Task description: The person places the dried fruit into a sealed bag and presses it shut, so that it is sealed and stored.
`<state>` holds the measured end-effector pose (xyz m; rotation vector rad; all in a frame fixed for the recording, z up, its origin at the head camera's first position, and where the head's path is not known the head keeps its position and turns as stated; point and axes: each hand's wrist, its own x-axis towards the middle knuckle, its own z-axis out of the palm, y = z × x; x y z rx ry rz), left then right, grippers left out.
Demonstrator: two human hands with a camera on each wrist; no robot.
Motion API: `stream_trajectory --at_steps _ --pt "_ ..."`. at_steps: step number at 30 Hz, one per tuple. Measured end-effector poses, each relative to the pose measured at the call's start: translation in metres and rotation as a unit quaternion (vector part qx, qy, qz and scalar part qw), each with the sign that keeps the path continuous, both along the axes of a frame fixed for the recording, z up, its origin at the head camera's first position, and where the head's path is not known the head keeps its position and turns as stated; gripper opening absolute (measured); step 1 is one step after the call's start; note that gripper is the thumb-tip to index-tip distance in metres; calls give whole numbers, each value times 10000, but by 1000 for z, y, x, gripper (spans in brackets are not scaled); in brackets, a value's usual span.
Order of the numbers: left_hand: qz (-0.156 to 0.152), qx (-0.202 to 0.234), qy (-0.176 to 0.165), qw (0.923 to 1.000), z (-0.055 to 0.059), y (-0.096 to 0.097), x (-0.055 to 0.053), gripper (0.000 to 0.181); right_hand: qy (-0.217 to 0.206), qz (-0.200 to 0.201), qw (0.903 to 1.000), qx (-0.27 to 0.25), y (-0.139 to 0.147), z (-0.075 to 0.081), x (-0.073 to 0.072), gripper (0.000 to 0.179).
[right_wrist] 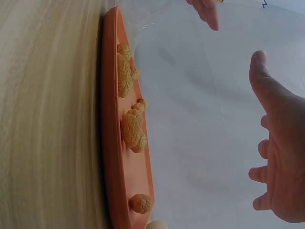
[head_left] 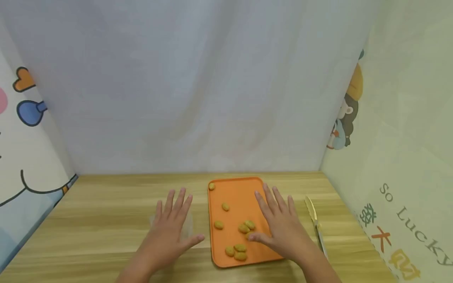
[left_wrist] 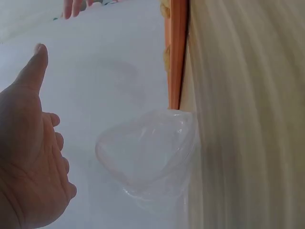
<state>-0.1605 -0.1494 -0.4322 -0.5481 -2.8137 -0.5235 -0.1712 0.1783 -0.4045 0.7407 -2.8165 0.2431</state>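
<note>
Both hands are raised with fingers straight and spread, holding nothing. The left hand [head_left: 166, 232] hovers over a clear plastic bag [left_wrist: 147, 148], which stands with its mouth wide on the table and is partly hidden by the hand in the head view. The right hand [head_left: 283, 228] is above the right side of an orange tray [head_left: 235, 196]. Several small golden-brown wrinkled puffs [head_left: 240, 256] lie scattered on the tray, mostly toward its near half. One puff [right_wrist: 141, 203] shows close up in the right wrist view.
To the right of the tray lies a pair of tongs [head_left: 315, 220] with yellowish tips. The wood-grain table [head_left: 106, 212] ends at a white cloth [head_left: 198, 86] behind, with printed cloths [head_left: 400, 157] at the sides.
</note>
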Motion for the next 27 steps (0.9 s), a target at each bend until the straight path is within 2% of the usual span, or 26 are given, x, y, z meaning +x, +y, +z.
stream_trajectory --at_steps 3,6,8,13,19,22,27 --pt "-115 97 -230 9996 7 -10 -1 103 -119 17 9999 -35 -1 1 -1 106" --pt "-429 236 -269 9984 11 -23 0 110 -224 28 9997 -73 -1 1 -1 106" --pt "-653 173 -203 9975 13 -34 1 116 -273 58 9996 -107 -1 0 -1 106" --pt "-1009 -249 -386 9938 16 -65 -3 130 -239 96 9996 -81 -3 2 -2 105" --pt "-1257 -853 -530 9870 10 -84 -12 135 -352 113 9992 -176 -2 4 -2 104" --pt "-1372 -951 -633 9839 5 -86 -14 134 -506 151 9983 -241 -2 1 -1 104" --pt "-1674 -952 -550 9797 -5 -83 -19 133 -636 223 9971 -342 -2 -4 -1 103"
